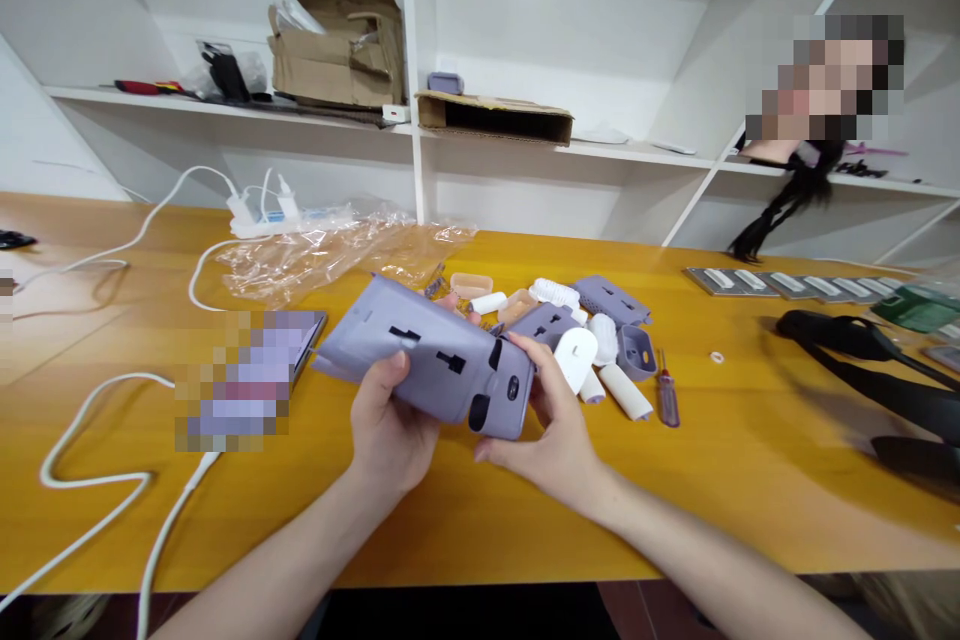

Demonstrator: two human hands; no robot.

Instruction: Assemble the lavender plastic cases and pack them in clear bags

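Both my hands hold a lilac plastic housing (439, 360) with black slots, lifted a little above the yellow table (750, 480). My left hand (390, 430) grips it from below, thumb on its face. My right hand (551, 425) is closed on its right end. Just behind the housing lies a heap of loose parts: more lilac shells (611, 298), white rollers and caps (592, 360), and a beige piece (471, 284). A small red-handled screwdriver (667, 392) lies to the right of the heap.
Crumpled clear plastic bags (330, 255) lie behind; a white power strip (262, 218) and white cables (90, 480) run on the left. A blurred tablet-like item (247, 375) lies at left. Black tools (870, 370) and trays (787, 282) are at right. Shelves with cardboard boxes (341, 45) stand behind.
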